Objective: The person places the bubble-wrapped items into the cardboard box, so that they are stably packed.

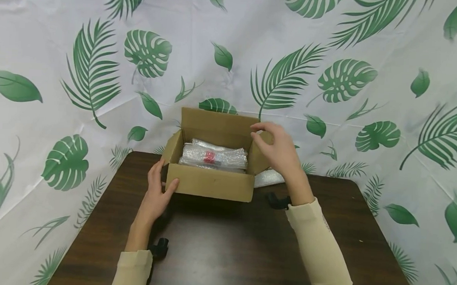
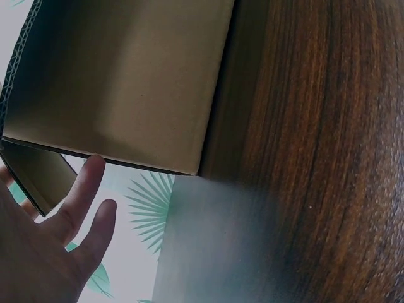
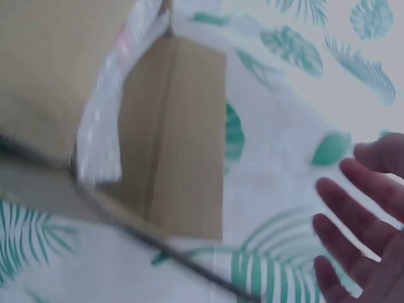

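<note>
An open cardboard box (image 1: 211, 183) stands toward the back of the dark table with its flaps spread. Inside lie several clear bubble-wrap packets (image 1: 228, 158), the top one with a red patch (image 1: 209, 157). My left hand (image 1: 156, 199) holds the box's front left corner, thumb on the front panel and fingers along the left side. Over the right flap (image 1: 260, 154) hovers my right hand (image 1: 278, 147), thumb and fingers apart with nothing between them. In the right wrist view a gap shows between the right hand (image 3: 363, 233) and the flap.
Another piece of bubble wrap (image 1: 269, 178) lies on the table right of the box, under the right forearm. A leaf-print cloth (image 1: 232, 45) hangs behind the table (image 1: 216, 252). Both wrists carry a black camera mount (image 1: 159, 248).
</note>
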Demonstrator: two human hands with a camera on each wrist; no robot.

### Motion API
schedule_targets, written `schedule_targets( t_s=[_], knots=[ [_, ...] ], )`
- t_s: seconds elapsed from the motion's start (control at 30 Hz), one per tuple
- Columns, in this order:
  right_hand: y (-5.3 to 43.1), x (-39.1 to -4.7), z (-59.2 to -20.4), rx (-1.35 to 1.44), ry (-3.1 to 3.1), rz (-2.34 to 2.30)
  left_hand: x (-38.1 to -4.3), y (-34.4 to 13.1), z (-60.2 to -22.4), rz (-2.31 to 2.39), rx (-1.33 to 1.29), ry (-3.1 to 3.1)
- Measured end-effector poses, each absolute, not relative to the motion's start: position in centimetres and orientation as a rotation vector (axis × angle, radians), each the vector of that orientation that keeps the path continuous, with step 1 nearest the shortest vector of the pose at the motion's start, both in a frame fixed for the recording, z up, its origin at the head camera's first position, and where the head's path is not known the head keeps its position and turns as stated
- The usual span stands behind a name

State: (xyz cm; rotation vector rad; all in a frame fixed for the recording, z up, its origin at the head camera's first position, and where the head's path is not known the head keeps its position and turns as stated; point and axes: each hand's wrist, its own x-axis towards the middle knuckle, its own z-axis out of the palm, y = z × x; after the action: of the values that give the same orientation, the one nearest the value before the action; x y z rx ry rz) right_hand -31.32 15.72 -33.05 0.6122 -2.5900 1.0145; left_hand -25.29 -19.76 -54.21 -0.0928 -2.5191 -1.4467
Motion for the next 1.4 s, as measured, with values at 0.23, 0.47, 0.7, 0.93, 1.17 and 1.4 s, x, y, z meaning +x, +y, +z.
schedule_targets(
  t_s=[0.23,0.47,0.7,0.93,1.17,1.4],
  knots=[
    [20.4,-33.0,-34.6,0.478,-2.297,1.157,-25.4,-19.7,-54.3,-1.453,-0.091,-2.516],
    [24.2,-35.5,-38.9,0.339,-2.463,1.085,-25.5,-19.8,-54.4,-1.443,-0.08,-2.512],
    [26.4,-37.7,-45.3,0.349,-2.853,0.892,-25.5,-19.8,-54.4,-1.451,-0.091,-2.51],
    [26.4,-38.4,-49.7,0.393,-3.212,0.491,-25.8,-19.7,-54.4,-1.456,-0.109,-2.496],
    [26.4,-38.5,-52.6,0.414,-3.245,0.271,-25.8,-19.7,-54.6,-1.454,-0.103,-2.486],
    [26.4,-38.7,-53.5,0.418,-3.247,0.272,-25.7,-19.6,-54.7,-1.465,-0.101,-2.478]
  ],
)
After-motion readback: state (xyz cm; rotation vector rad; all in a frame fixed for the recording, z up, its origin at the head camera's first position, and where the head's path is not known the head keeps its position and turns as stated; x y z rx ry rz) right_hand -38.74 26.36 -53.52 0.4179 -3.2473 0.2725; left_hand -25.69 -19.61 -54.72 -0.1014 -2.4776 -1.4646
